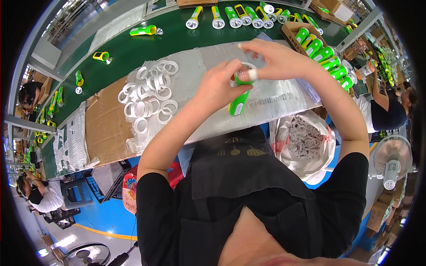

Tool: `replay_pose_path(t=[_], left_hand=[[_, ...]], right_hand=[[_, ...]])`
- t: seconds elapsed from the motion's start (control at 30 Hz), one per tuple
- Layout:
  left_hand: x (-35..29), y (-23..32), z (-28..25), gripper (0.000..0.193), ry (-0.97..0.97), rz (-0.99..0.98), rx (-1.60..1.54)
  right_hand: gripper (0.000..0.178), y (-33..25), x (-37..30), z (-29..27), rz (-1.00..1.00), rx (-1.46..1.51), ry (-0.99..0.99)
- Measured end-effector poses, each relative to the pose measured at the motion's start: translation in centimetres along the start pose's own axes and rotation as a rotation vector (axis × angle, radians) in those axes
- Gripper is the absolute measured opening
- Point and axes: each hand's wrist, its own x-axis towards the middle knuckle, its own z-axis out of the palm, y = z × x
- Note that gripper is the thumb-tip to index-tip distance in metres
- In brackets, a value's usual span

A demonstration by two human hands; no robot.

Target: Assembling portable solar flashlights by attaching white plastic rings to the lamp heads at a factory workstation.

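Note:
A green flashlight (238, 105) is held over the covered worktop in front of me, its head up between my hands. My left hand (222, 84) is closed round its upper part from the left. At the head end, my right hand (277, 60) curls over from the right, a white wrap on its thumb and the upper fingers reaching past the head. The fingers partly hide the flashlight's head and its pale rim. Left of my hands, many white plastic rings (151, 91) lie in a loose pile on the clear-plastic-covered board (195, 66).
Green and yellow flashlights (233, 17) stand along the green conveyor belt (177, 37); others lie at its left. An open carton (293, 33) of flashlights is at right. Below the worktop's right edge, a white sack (304, 142) holds rings. People work at both sides.

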Motion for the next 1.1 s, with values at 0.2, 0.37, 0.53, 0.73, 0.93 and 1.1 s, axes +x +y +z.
replay_pose_path(t=[0.2,0.37,0.53,0.73,0.93,1.1], left_hand=[[-0.1,-0.3,-0.1,0.038,0.027,0.01,-0.031],[-0.2,-0.5,0.3,0.052,0.04,0.045,-0.178],[-1.1,0.2,-3.9,0.115,-0.28,-0.033,-0.535],[-3.0,1.3,-6.7,0.067,-0.473,0.122,-0.715],[7.2,-17.3,-7.3,0.057,-0.325,-0.254,0.193],[10.9,-29.6,-11.1,0.076,0.221,-0.227,0.608]], right_hand=[[0.036,-2.4,0.2,-0.5,0.277,-0.123,-0.164],[0.029,-0.1,-1.0,-0.5,-0.266,0.091,0.008],[0.04,-3.4,-3.8,-3.6,-0.268,0.274,0.256],[0.043,-6.1,-2.1,-4.1,-0.64,-0.083,0.329],[0.028,5.3,16.7,9.5,0.087,0.199,0.716],[0.043,6.1,28.8,8.8,0.247,0.15,0.903]])
